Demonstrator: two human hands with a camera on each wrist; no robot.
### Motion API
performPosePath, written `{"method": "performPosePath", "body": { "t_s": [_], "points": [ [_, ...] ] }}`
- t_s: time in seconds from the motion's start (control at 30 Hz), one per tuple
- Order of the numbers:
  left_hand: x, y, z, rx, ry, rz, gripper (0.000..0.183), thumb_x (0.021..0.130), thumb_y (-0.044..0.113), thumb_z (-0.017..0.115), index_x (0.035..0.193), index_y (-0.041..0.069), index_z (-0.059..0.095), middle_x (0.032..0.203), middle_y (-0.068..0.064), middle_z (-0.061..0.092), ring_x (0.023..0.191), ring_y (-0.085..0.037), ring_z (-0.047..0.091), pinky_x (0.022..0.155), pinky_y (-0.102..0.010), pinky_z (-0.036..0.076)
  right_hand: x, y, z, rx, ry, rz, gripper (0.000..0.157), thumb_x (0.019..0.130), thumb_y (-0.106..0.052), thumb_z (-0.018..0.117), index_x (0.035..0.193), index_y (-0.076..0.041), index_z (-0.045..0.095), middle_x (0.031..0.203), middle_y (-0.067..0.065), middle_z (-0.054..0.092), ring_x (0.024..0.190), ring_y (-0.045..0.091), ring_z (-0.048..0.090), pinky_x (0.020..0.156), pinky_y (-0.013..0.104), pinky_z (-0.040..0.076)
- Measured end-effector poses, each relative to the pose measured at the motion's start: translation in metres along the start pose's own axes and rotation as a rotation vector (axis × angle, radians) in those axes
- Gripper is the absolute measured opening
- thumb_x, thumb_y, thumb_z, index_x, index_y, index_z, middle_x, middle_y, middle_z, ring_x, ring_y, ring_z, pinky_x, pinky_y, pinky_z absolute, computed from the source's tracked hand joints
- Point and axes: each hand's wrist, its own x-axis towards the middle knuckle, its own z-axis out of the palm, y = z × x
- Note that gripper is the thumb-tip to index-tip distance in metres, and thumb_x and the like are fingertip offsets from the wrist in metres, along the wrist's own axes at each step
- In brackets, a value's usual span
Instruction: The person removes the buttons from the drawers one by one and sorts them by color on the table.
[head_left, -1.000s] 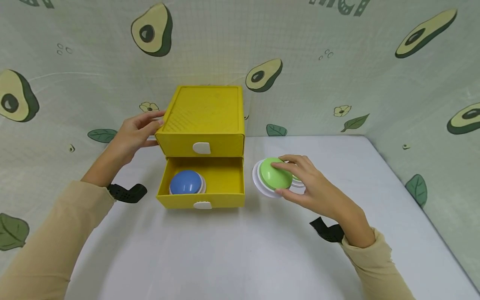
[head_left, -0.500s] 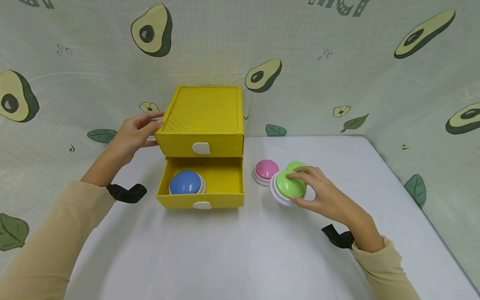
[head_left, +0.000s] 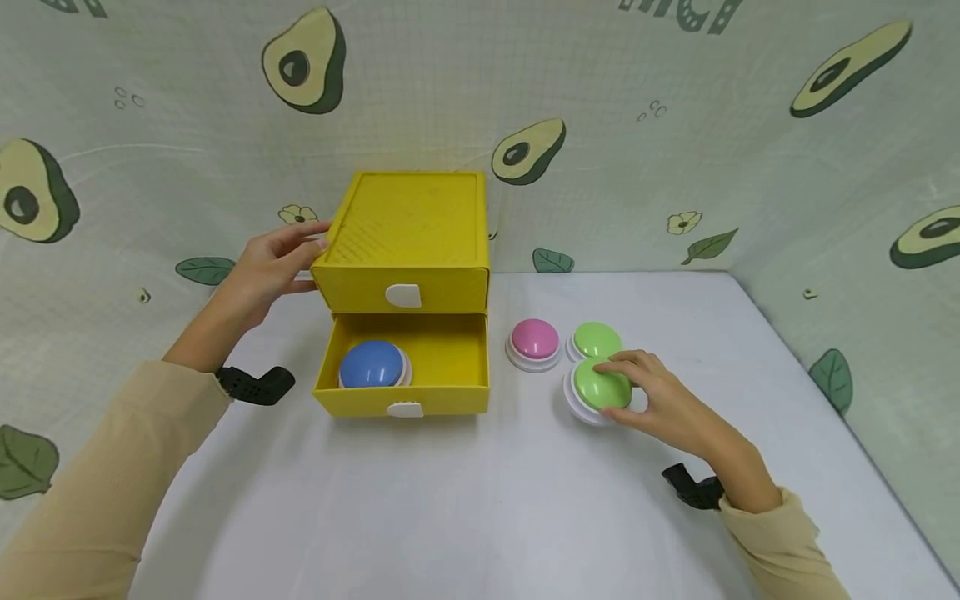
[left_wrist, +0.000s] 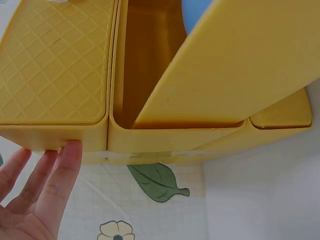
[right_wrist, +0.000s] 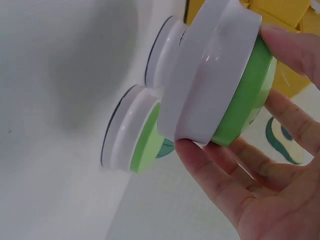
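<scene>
My right hand (head_left: 660,400) grips a green push button (head_left: 602,385) with a white base by its rim, thumb on one side and fingers on the other. In the right wrist view this push button (right_wrist: 215,75) is held off the table. Behind it a second green push button (head_left: 597,339) sits on the table, beside a pink push button (head_left: 536,338). My left hand (head_left: 262,271) touches the left side of a yellow two-drawer box (head_left: 420,221), fingertips (left_wrist: 72,150) against its wall. The lower drawer (head_left: 450,400) is pulled out, with a blue push button (head_left: 371,364) inside at the left.
A white table (head_left: 450,508) carries everything. Behind and along the right hangs a pale curtain (head_left: 600,67) printed with avocados and leaves. The upper drawer (head_left: 360,290) is closed, with a white pull tab (head_left: 403,295).
My right hand has moved right and toward me with the green push button, uncovering the pink one and the second green one. My left hand has stayed on the box.
</scene>
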Motion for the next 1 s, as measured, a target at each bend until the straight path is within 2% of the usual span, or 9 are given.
{"method": "performPosePath", "body": {
  "t_s": [0.27,0.5,0.77,1.0],
  "points": [
    [-0.001,-0.001,0.000,0.000,0.007,0.000,0.062,0.092,0.052,0.045,0.146,0.025,0.030,0.140,-0.008,0.042,0.097,0.000,0.055,0.093,-0.036,0.050,-0.008,0.012,0.007,0.000,-0.004,0.022,0.051,0.073,-0.012,0.078,0.120,-0.006,0.057,0.121,0.017,0.050,0.108,0.029,0.047,0.084,0.048,0.050],
    [-0.001,-0.001,0.001,-0.005,0.009,0.003,0.062,0.092,0.052,0.046,0.146,0.025,0.031,0.140,-0.008,0.042,0.097,0.000,0.056,0.090,-0.031,0.051,-0.011,0.021,0.013,-0.010,-0.005,0.023,0.051,0.073,-0.011,0.078,0.119,-0.005,0.057,0.119,0.016,0.051,0.106,0.027,0.048,0.081,0.043,0.051],
    [-0.001,0.000,0.003,-0.004,0.015,0.009,0.061,0.092,0.051,0.045,0.146,0.025,0.031,0.140,-0.009,0.042,0.100,-0.004,0.056,0.094,-0.040,0.049,-0.012,0.028,0.019,-0.004,-0.005,0.024,0.051,0.072,-0.010,0.078,0.118,-0.004,0.057,0.118,0.018,0.051,0.110,0.032,0.047,0.087,0.051,0.047],
    [-0.001,-0.002,0.002,0.001,0.022,0.008,0.061,0.092,0.051,0.046,0.146,0.025,0.032,0.139,-0.008,0.042,0.095,0.001,0.056,0.091,-0.035,0.050,-0.011,0.033,0.025,0.021,-0.019,0.037,0.050,0.073,-0.009,0.078,0.118,-0.003,0.057,0.120,0.020,0.050,0.112,0.035,0.045,0.089,0.055,0.044]
  ]
}}
